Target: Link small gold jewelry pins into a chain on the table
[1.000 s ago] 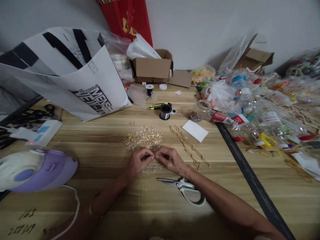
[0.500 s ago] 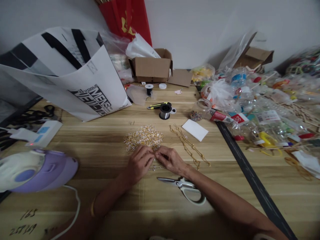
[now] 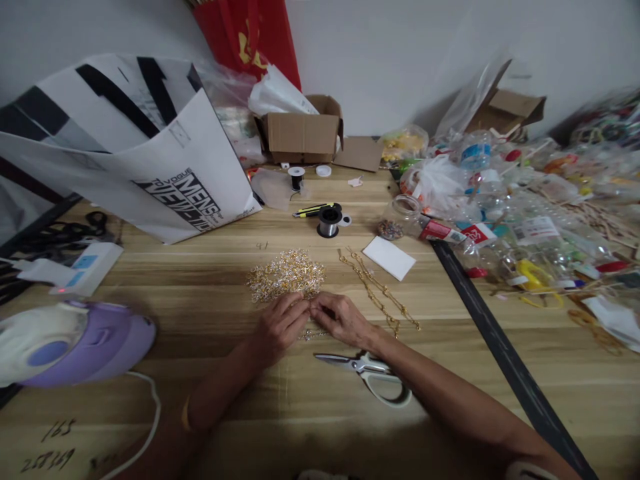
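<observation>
Fingertip to fingertip, my left hand (image 3: 281,328) and my right hand (image 3: 345,321) meet just in front of a pile of gold and clear beaded pieces (image 3: 286,273). Both hands are closed in a pinch; what lies between the fingers is too small and covered to make out. A short silvery beaded chain (image 3: 313,335) shows on the table below the fingers, running under my right hand. Scissors (image 3: 367,371) with pale handles lie nearer to me, beside my right forearm. Gold beaded chains (image 3: 380,290) are stretched out to the right.
Behind the pile are a wire spool (image 3: 329,221), a yellow-black cutter knife (image 3: 315,210) and a white card (image 3: 389,258). A bead jar (image 3: 400,217) and plastic bottles crowd the right. A white bag (image 3: 200,173), a power strip (image 3: 93,267) and a purple-and-cream appliance (image 3: 95,340) stand left.
The fingers have shifted very slightly, with the hands staying pinched together at the same spot. The whole view has moved a little; the objects on the table lie as before.
</observation>
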The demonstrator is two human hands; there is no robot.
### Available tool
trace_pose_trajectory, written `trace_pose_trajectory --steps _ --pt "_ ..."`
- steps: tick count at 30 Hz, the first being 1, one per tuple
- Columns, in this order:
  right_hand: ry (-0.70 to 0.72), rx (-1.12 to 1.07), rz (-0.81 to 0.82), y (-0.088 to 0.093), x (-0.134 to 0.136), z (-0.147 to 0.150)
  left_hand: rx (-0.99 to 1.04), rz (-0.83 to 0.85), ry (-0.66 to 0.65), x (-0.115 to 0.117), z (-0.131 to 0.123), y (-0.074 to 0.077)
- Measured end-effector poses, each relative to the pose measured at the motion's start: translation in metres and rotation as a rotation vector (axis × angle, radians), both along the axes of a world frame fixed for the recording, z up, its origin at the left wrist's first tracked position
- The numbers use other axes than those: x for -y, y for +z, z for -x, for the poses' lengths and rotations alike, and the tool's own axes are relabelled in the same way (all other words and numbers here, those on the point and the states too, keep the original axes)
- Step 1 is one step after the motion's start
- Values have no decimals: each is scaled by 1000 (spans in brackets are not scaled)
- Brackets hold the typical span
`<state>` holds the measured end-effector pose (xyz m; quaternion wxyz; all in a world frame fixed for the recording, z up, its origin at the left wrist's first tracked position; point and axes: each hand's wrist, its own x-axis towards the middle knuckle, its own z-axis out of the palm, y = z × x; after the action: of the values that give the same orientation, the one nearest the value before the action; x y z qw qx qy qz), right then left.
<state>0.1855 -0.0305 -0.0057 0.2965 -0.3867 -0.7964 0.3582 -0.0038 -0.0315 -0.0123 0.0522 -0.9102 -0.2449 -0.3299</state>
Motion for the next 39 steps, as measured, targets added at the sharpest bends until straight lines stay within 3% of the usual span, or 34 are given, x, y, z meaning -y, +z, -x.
trace_pose_trajectory --steps 9,15,21,30,39 --pt "11 -18 -10 -3 -1 -1 122 252 -46 0 -2 0" --pt "-9 -55 -40 -5 -1 -1 340 470 35 -3 -8 1" --pt "-9 -52 -92 -7 -1 0 365 606 145 -3 -8 3" --pt "5 -33 -116 -6 -1 0 396 725 195 -3 -7 -2" --pt "15 -67 84 -3 -1 -1 390 758 200 -3 -7 0"
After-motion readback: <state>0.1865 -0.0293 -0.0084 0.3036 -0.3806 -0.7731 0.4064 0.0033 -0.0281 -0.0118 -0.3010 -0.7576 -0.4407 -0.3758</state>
